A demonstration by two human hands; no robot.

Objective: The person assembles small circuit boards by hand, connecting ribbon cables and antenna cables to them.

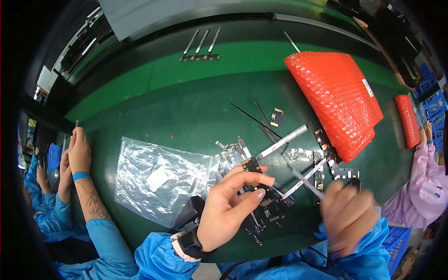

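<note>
My left hand (228,207) pinches a small black circuit board (252,167) between thumb and fingers; a white flat ribbon cable (285,140) slants up to the right from beside it. To the right, my right hand (350,217) is curled and smeared by motion. A blurred, thin pale strip (305,183) runs into its fingertips; its kind cannot be made out. Under and around the left hand lies a heap of small boards with ribbon cables (232,154). More black boards (345,173) lie loosely joined near the right hand.
A clear plastic bag (158,182) lies left of my left hand. Red bubble-wrap packaging (336,98) stands at the right. Three boards with cables (199,58) sit on the far green strip. A co-worker's hand and arm (84,163) reach in at the left; a pink-sleeved person (420,177) is at the right.
</note>
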